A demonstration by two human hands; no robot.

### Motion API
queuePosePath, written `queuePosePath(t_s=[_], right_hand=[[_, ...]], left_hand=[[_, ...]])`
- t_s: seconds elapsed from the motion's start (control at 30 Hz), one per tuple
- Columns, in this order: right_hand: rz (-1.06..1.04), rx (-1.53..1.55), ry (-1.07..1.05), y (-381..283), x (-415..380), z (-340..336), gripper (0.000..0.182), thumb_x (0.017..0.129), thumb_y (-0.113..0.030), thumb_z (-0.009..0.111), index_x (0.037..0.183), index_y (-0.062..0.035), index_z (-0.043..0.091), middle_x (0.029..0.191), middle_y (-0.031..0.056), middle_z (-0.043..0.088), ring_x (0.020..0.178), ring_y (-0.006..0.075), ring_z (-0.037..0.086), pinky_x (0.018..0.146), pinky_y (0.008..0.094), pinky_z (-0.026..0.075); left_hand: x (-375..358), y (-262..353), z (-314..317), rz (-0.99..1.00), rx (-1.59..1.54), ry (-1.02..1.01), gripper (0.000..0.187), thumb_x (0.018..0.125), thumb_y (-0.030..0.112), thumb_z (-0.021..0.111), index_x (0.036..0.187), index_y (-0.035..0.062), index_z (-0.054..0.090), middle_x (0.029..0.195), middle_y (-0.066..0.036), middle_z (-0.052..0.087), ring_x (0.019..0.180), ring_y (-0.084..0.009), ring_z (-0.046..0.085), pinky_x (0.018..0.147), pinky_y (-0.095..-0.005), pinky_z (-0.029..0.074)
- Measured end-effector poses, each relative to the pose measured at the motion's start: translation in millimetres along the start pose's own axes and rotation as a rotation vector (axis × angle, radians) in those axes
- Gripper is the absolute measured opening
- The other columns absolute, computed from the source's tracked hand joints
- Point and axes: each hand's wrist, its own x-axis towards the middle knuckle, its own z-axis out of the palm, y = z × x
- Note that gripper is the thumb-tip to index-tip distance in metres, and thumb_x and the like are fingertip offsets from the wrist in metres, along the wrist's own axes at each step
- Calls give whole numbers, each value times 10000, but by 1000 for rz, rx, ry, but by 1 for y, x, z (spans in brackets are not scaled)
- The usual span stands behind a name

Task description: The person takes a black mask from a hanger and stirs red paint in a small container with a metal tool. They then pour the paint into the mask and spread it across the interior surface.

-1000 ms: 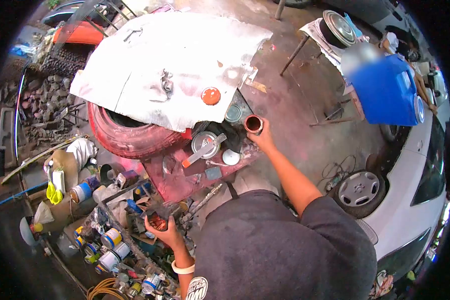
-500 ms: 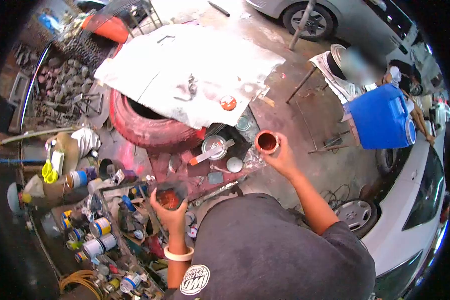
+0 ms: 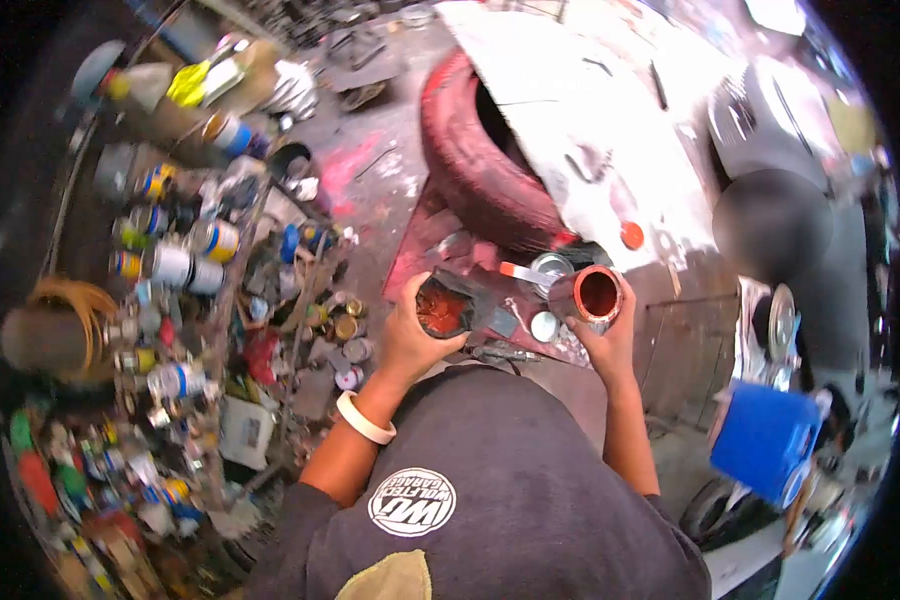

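My left hand point(image 3: 410, 342), a white band on its wrist, is wrapped round a dark container point(image 3: 444, 305) with orange-red paint inside. In my right hand point(image 3: 612, 338) is a small can point(image 3: 583, 299) streaked with red-brown, its open mouth showing dark red liquid. The two vessels are held apart at about the same height. Behind the can, partly covered by it, stands an open tin point(image 3: 552, 264) with a flat orange-tipped scraper point(image 3: 526, 273) lying across it. A round pale lid point(image 3: 544, 327) and a small grey square point(image 3: 503, 321) lie between my hands.
A red-stained tyre point(image 3: 485, 190) lies ahead, partly under a white sheet point(image 3: 560, 100) bearing a red-orange lid point(image 3: 632, 235). Crowded cans and bottles point(image 3: 185, 265) fill the left side. A blue jug point(image 3: 765, 440) stands right; a person point(image 3: 780, 130) is at upper right.
My view has swung left, so the tyre and sheet sit farther right. My hands are closer together, both still holding their containers; the left has come up and inward.
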Motion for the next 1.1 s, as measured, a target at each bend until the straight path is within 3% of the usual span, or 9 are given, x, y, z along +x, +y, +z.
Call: queuePosePath(t_s=[0.17, 0.23, 0.37, 0.5, 0.6, 0.83, 0.93, 1.0, 1.1], right_hand=[[-10, 39, -186, 2, 8, 62, 953, 781, -156, 930, 1530, 8, 363, 1451, 164, 559, 1340, 265, 574, 1147, 415, 447], [83, 123, -334, 0, 10, 92, 956, 777, -141, 924, 1534, 4, 358, 1438, 157, 563, 1345, 257, 565, 1149, 412, 440], [102, 77, -480, 29, 24, 167, 800, 801, -139, 894, 1461, 12, 467, 1403, 136, 581, 1300, 241, 578, 1119, 380, 442], [2, 54, -607, 119, 48, 250, 751, 801, -126, 886, 1416, 38, 486, 1294, 129, 630, 1205, 226, 611, 1056, 361, 478], [-49, 57, -597, 148, 58, 291, 799, 785, -151, 918, 1415, 51, 471, 1325, 151, 600, 1194, 239, 617, 1034, 359, 493], [-51, -20, -606, 198, 51, 313, 1032, 812, -203, 911, 1586, 85, 291, 1539, 236, 447, 1441, 324, 459, 1219, 410, 350], [-39, 40, -612, 217, 43, 307, 1032, 830, -205, 905, 1597, 86, 278, 1571, 251, 411, 1463, 351, 439, 1240, 434, 328], [45, 126, -619, 205, 28, 297, 1005, 845, -193, 895, 1595, 85, 287, 1586, 267, 392, 1480, 381, 419, 1253, 455, 314], [-279, -281, -559, 180, 6, 258, 958, 857, -146, 869, 1597, 73, 301, 1608, 283, 366, 1502, 422, 383, 1260, 488, 306]], left_hand=[[-39, -18, -42, -71, 137, 250, 1051, 623, 193, 994, 1501, 56, 434, 1375, -194, 608, 1235, -367, 652, 1045, -444, 543], [-69, -38, -52, -193, 43, 357, 1046, 615, 168, 988, 1498, 53, 439, 1377, -206, 600, 1242, -365, 648, 1056, -442, 539], [-130, -42, -72, -362, 144, 531, 1049, 609, 169, 987, 1500, 57, 444, 1379, -201, 605, 1231, -365, 654, 1054, -446, 543], [-184, -25, -75, -442, 201, 634, 1057, 622, 213, 1005, 1511, 71, 451, 1383, -196, 612, 1225, -365, 657, 1043, -449, 549], [-214, -12, -53, -551, 216, 720, 1061, 629, 226, 1008, 1512, 62, 444, 1401, -196, 604, 1234, -363, 656, 1029, -454, 558], [-252, 22, -17, -679, 114, 869, 1071, 638, 223, 1007, 1523, 39, 433, 1427, -201, 570, 1277, -345, 626, 1072, -436, 529], [-263, 30, -5, -697, 121, 854, 1096, 621, 207, 1010, 1538, 44, 433, 1470, -188, 516, 1300, -325, 595, 1078, -437, 517], [-268, 34, 3, -680, 175, 855, 1090, 622, 246, 1014, 1529, 35, 447, 1450, -193, 560, 1300, -351, 611, 1097, -440, 515], [-272, 34, 4, -717, 107, 872, 1100, 612, 273, 1020, 1528, 34, 460, 1467, -198, 573, 1328, -365, 605, 1114, -446, 508]])
